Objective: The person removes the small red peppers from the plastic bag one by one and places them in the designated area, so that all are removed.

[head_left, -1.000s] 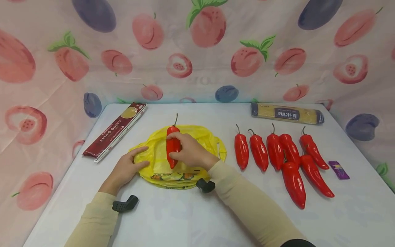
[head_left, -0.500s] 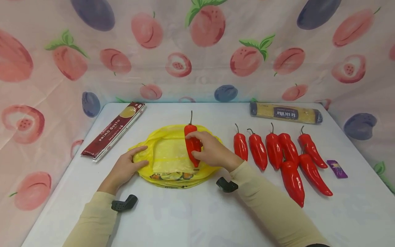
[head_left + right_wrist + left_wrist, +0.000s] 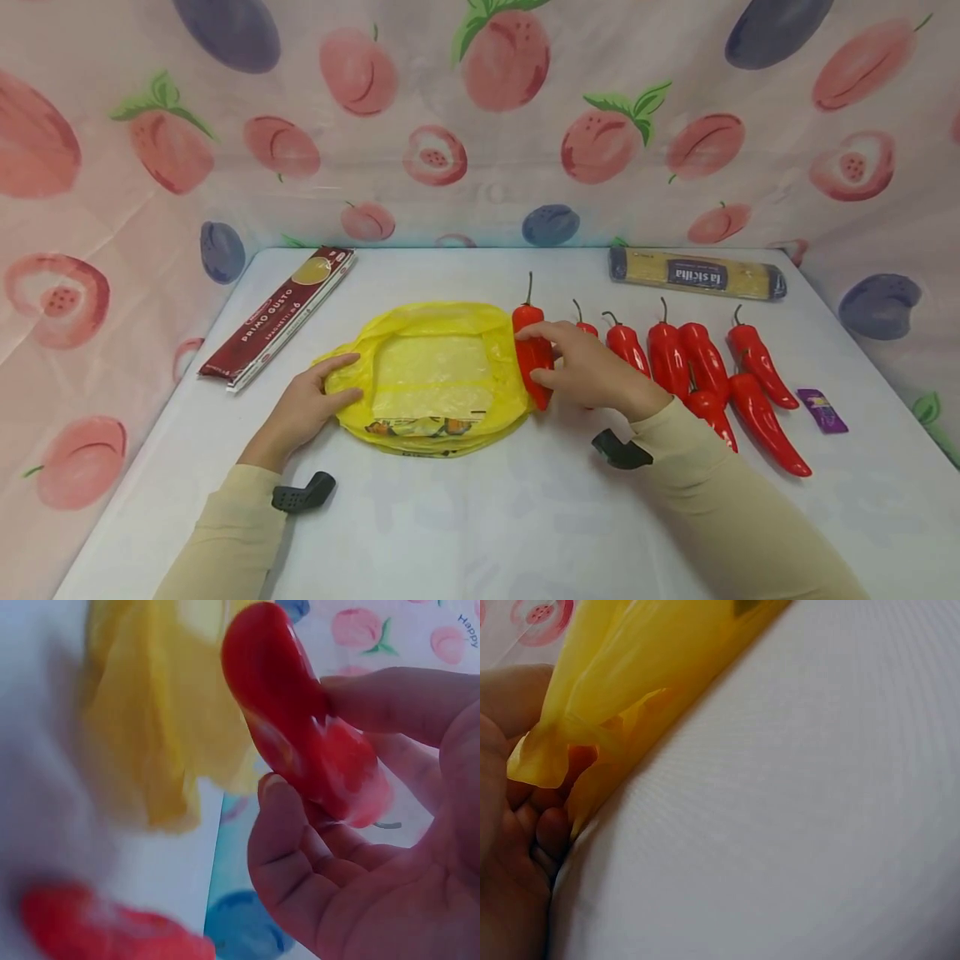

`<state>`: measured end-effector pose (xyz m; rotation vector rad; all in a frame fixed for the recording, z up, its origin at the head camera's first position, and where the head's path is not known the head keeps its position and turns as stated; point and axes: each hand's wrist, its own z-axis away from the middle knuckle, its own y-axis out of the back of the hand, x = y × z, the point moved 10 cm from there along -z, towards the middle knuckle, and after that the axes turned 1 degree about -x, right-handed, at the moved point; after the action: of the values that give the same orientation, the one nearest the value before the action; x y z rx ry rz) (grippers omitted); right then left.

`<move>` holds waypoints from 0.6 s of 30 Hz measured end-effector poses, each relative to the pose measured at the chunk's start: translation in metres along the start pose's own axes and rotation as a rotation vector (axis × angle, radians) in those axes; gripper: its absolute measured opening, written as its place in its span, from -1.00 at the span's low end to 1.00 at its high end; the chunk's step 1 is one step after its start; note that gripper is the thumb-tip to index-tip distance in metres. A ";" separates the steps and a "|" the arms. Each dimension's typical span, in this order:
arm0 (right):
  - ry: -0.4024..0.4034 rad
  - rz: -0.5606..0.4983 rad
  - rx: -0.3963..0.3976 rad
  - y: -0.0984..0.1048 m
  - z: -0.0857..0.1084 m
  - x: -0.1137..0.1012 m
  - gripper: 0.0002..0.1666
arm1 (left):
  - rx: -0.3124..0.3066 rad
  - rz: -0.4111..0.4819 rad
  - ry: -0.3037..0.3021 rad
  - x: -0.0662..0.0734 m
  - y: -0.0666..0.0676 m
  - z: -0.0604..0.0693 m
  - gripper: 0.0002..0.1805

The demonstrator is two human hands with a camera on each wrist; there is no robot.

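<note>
My right hand [image 3: 596, 368] pinches a red chili pepper [image 3: 528, 350] between thumb and fingers, stem pointing up, at the right edge of a yellow plastic bag [image 3: 427, 362]. In the right wrist view the same pepper [image 3: 281, 697] has its smooth tip towards the camera. The bag lies with its mouth spread, facing up. At its left side my left hand [image 3: 303, 408] holds the edge; the left wrist view shows the gathered yellow plastic [image 3: 622, 682] between thumb and curled fingers. Several more red peppers [image 3: 663, 354] lie right of the bag, partly hidden by my right hand and sleeve.
A dark red spaghetti packet [image 3: 281, 321] lies at an angle at the back left. Another pasta packet [image 3: 697, 275], clear with a blue label, sits at the back right. A small purple sachet [image 3: 822, 411] lies beyond the peppers. Fruit-patterned cloth [image 3: 495, 183] hangs behind the table.
My right hand has carried the pepper rightwards, from above the middle of the bag to its right edge. The left hand and bag have stayed nearly still.
</note>
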<state>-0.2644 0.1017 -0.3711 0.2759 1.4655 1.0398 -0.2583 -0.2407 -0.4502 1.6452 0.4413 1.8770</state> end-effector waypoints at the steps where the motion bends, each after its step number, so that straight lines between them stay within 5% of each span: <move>1: -0.007 0.009 0.001 0.002 0.003 0.005 -0.37 | 0.000 -0.001 0.001 -0.001 0.000 0.000 -0.30; 18: -0.075 0.062 0.067 0.044 0.051 0.056 -0.20 | -0.012 0.004 0.023 -0.003 -0.001 -0.001 -0.28</move>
<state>-0.2488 0.1880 -0.3691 0.4065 1.4331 1.0201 -0.2593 -0.2420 -0.4536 1.6195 0.4355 1.8996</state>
